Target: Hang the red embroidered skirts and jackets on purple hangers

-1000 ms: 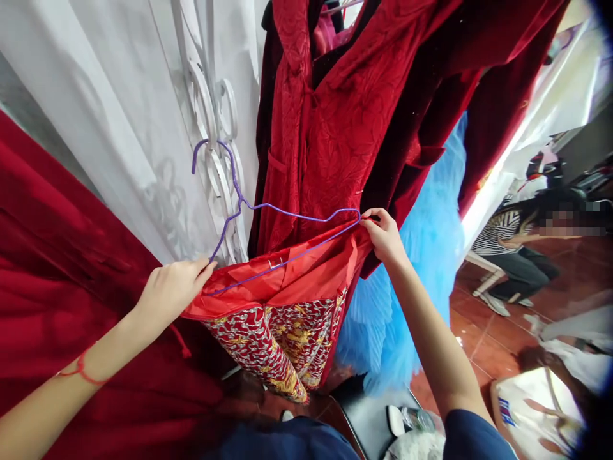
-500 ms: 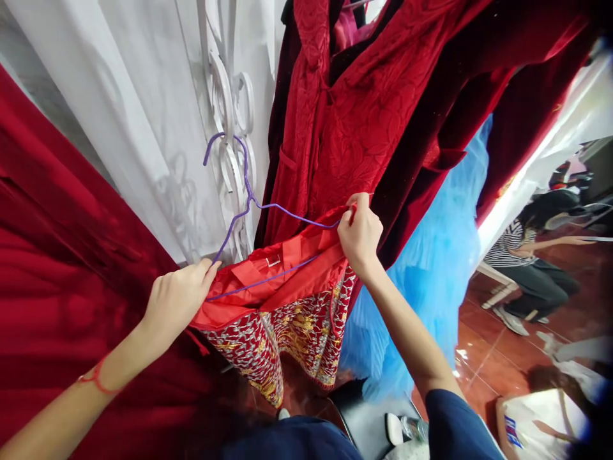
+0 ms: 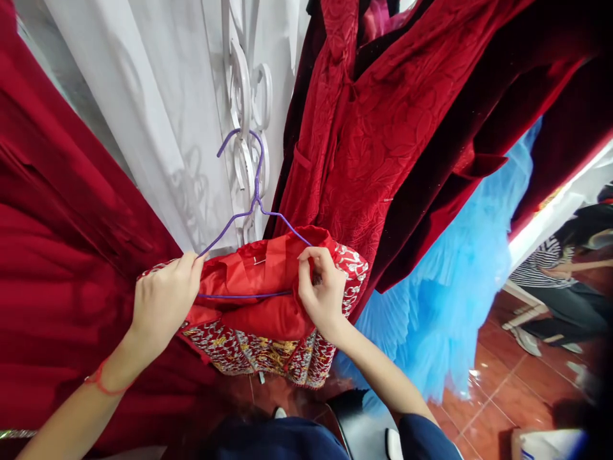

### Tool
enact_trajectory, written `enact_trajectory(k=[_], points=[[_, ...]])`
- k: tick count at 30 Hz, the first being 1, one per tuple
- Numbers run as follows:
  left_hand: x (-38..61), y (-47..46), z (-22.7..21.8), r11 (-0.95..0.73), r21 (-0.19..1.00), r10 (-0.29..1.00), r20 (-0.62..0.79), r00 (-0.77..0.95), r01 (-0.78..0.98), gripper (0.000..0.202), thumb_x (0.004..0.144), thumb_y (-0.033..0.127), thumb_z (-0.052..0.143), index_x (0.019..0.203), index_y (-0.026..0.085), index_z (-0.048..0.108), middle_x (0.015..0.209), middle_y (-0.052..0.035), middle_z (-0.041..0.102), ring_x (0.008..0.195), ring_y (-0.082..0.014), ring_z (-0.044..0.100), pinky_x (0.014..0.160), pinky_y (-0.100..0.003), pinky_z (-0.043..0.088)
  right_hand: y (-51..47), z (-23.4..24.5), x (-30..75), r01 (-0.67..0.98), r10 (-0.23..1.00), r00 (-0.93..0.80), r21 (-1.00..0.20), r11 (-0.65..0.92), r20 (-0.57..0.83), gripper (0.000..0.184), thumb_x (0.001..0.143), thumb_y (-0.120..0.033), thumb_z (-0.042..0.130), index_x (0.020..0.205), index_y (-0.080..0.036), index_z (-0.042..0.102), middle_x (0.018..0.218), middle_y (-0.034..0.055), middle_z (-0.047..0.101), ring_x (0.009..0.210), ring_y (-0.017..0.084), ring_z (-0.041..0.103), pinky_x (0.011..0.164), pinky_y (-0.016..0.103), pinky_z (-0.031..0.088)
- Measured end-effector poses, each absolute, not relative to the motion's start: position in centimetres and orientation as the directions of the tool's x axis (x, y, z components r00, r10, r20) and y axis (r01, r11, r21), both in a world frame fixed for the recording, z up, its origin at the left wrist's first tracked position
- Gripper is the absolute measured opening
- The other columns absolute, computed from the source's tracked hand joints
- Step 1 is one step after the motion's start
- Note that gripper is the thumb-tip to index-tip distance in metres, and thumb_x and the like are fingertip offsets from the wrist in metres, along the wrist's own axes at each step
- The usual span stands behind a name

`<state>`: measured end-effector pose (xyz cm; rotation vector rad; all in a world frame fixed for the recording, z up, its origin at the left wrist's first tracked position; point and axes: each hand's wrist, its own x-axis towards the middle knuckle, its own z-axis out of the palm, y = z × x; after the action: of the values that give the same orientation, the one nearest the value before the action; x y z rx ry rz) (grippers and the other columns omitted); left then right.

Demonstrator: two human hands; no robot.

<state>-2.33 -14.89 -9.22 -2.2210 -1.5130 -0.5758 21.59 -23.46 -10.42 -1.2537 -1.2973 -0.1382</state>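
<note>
A purple wire hanger [image 3: 257, 185] stands upright in front of me, its hook by the white scrollwork. On it is an embroidered red garment [image 3: 251, 362] with a silver and gold pattern outside and a plain red lining that faces up. My left hand [image 3: 165, 305] is closed round the hanger's left corner and the cloth there. With thumb and forefinger, my right hand [image 3: 325, 292] pinches the garment's top edge near the hanger's right arm, whose end is hidden. The hanger's lower bar crosses the lining between both hands.
White scrollwork [image 3: 242, 83] stands before a white curtain [image 3: 129, 83]. Dark red cloth [image 3: 71, 275] hangs at left, a red dress [image 3: 378, 128] and blue tulle [image 3: 431, 287] at right. Below is a dark chair [image 3: 366, 428]. A seated person [image 3: 558, 268] is at far right.
My right hand has moved left and down, closer to my left hand. The garment's opening has slackened, and its patterned right side now shows beyond my right hand.
</note>
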Motion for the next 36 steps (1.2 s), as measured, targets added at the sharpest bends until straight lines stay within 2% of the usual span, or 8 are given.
enact_trajectory(k=[6,9,12,14,19,24,33,36], points=[[-4.8,-12.0,-8.8,-0.496,0.436,0.826,0.504,0.252,0.751,0.031,0.091,0.049,0.055,0.101,0.024,0.072,0.094,-0.0037,0.076,0.086,-0.0227,0.069,0.074,-0.028,0.046,-23.5,-10.0,25.5,0.607,0.694,0.253,-0.669,0.428,0.674,0.011,0.093,-0.023,0.052,0.098,-0.023,0.063,0.071,-0.0033,0.059,0.054,0.01,0.049,0.052,0.024,0.036],[-6.0,-10.3,-8.9,-0.467,0.787,0.881,0.452,0.139,0.404,0.027,0.083,0.044,0.068,0.099,0.023,0.072,0.1,-0.0011,0.076,0.092,-0.0192,0.067,0.079,-0.025,0.05,-24.0,-9.9,29.4,0.683,0.713,0.047,-0.543,0.488,0.699,0.017,0.086,-0.013,0.051,0.095,-0.02,0.064,0.08,-0.0007,0.065,0.063,0.012,0.058,0.062,0.025,0.045],[-6.4,-9.5,-9.0,-0.249,0.968,0.968,0.249,-0.001,-0.006,0.027,0.076,0.036,0.077,0.097,0.02,0.072,0.085,0.001,0.073,0.072,-0.0125,0.063,0.063,-0.019,0.049,-23.8,-10.7,32.4,0.731,0.7,-0.16,-0.393,0.558,0.696,0.039,0.082,-0.008,0.049,0.116,-0.021,0.061,0.093,0.002,0.067,0.069,0.014,0.061,0.069,0.028,0.051],[-6.3,-9.6,-9.0,-0.161,0.974,0.987,0.163,0.0,-0.157,0.027,0.075,0.032,0.078,0.098,0.018,0.072,0.077,0.0019,0.071,0.063,-0.0099,0.059,0.056,-0.018,0.047,-23.2,-11.7,33.1,0.799,0.69,-0.278,-0.238,0.553,0.668,0.05,0.084,-0.01,0.051,0.133,-0.021,0.053,0.103,0.0065,0.064,0.079,0.018,0.062,0.074,0.033,0.053],[-5.7,-11.1,-9.3,-0.242,0.947,0.969,0.247,-0.002,-0.21,0.024,0.079,0.033,0.074,0.097,0.017,0.073,0.082,-0.0002,0.072,0.063,-0.0093,0.06,0.057,-0.018,0.048,-21.3,-14.9,31.2,0.938,0.645,-0.317,0.127,0.323,0.696,0.058,0.088,-0.029,0.06,0.144,-0.022,0.047,0.12,0.0167,0.047,0.108,0.032,0.052,0.088,0.051,0.051],[-6.7,-11.7,-10.4,-0.36,0.907,0.918,0.386,0.088,-0.217,0.031,0.078,0.033,0.062,0.101,0.016,0.075,0.096,-0.0055,0.074,0.074,-0.0143,0.063,0.056,-0.02,0.048,-19.5,-15.3,28.0,0.952,0.542,-0.141,-0.036,0.303,0.828,0.069,0.082,-0.052,0.064,0.137,-0.016,0.045,0.122,0.0173,0.037,0.108,0.033,0.047,0.086,0.052,0.052],[-7.6,-12.0,-12.6,-0.704,0.7,0.703,0.662,0.259,0.122,0.068,0.072,0.016,0.069,0.137,0.016,0.051,0.128,-0.0114,0.066,0.108,-0.0219,0.068,0.096,-0.032,0.054,-17.0,-14.7,23.6,0.949,0.462,-0.14,-0.014,0.313,0.876,0.061,0.085,-0.032,0.061,0.141,-0.02,0.039,0.127,0.0181,0.035,0.115,0.033,0.046,0.089,0.051,0.051],[-7.6,-11.6,-13.3,-0.786,0.55,0.614,0.745,0.26,0.282,0.069,0.073,0.014,0.067,0.14,0.015,0.048,0.12,-0.01,0.069,0.1,-0.0203,0.071,0.092,-0.031,0.056,-16.5,-14.0,21.7,0.954,0.469,-0.149,0.002,0.3,0.871,0.057,0.086,-0.034,0.065,0.137,-0.022,0.045,0.131,0.0183,0.036,0.118,0.035,0.044,0.09,0.052,0.049]])
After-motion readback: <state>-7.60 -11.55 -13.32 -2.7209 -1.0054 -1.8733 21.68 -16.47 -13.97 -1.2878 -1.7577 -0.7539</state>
